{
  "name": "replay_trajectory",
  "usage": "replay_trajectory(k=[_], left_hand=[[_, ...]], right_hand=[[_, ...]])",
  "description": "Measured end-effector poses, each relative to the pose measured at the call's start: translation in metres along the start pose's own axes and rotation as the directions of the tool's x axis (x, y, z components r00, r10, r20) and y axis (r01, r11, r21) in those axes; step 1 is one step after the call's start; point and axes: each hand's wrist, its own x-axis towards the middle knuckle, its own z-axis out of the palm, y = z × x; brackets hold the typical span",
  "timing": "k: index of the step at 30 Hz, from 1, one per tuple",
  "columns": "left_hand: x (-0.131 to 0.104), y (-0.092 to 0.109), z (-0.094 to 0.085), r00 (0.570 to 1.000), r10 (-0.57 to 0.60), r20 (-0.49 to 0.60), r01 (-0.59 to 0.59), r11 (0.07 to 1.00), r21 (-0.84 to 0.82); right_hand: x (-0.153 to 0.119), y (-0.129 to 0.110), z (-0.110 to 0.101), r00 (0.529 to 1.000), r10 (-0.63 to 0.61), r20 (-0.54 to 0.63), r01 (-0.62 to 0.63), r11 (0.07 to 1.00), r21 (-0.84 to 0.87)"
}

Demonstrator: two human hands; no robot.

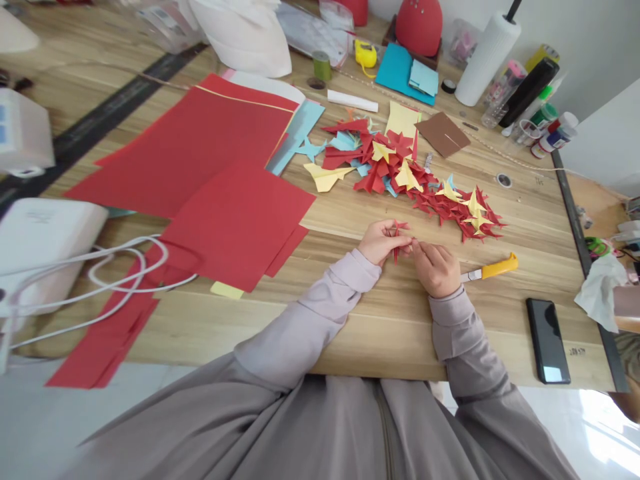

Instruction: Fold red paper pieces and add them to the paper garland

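Observation:
Between my hands is a small folded red paper piece [397, 250], its thin points sticking up and down past my fingers. My left hand [379, 243] pinches it from the left. The fingertips of my right hand [437, 267] are closed at its right edge; what exactly they grip is hidden. Just beyond lies a long pile of folded paper pieces [373, 177], mostly red with some yellow and light blue. A yellow-handled knife [500, 266] rests on the wooden table [380, 340] to the right of my right hand.
Large red paper sheets [200, 147] and smaller red sheets [240, 227] cover the left side. A white box [45, 247] with looped white cable stands at far left. A black phone [547, 340] lies near the right front edge. Bottles [555, 133] and a yellow tape measure [365, 55] are at the back.

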Motion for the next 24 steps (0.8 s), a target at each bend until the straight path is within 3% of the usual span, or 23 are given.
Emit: replay_trajectory(k=[4,7,9,12,14,16,24], left_hand=[[0.001,-0.001,0.0,1.0,0.029,0.007,-0.029,1.0,-0.002],[0.002,-0.003,-0.001,0.998,0.067,0.013,-0.067,0.998,0.013],[0.002,-0.003,-0.001,0.995,0.096,0.022,-0.097,0.994,0.046],[0.0,-0.003,0.001,0.99,0.129,0.049,-0.133,0.985,0.11],[-0.002,-0.002,0.002,0.987,0.143,0.069,-0.152,0.976,0.154],[-0.003,-0.002,0.003,0.984,0.157,0.086,-0.171,0.966,0.192],[-0.002,-0.007,0.002,0.967,0.225,0.121,-0.25,0.929,0.274]], right_hand=[[0.001,-0.003,0.001,0.991,0.115,-0.062,-0.111,0.991,0.07],[0.004,-0.007,0.001,0.939,0.329,-0.096,-0.302,0.927,0.223],[0.007,-0.01,0.0,0.867,0.497,-0.038,-0.453,0.816,0.36],[0.011,-0.014,-0.001,0.736,0.658,0.156,-0.613,0.551,0.566],[0.012,-0.016,-0.002,0.674,0.68,0.287,-0.649,0.361,0.67],[0.014,-0.017,-0.002,0.64,0.679,0.36,-0.654,0.236,0.719],[0.014,-0.018,-0.002,0.575,0.716,0.396,-0.649,0.105,0.754]])
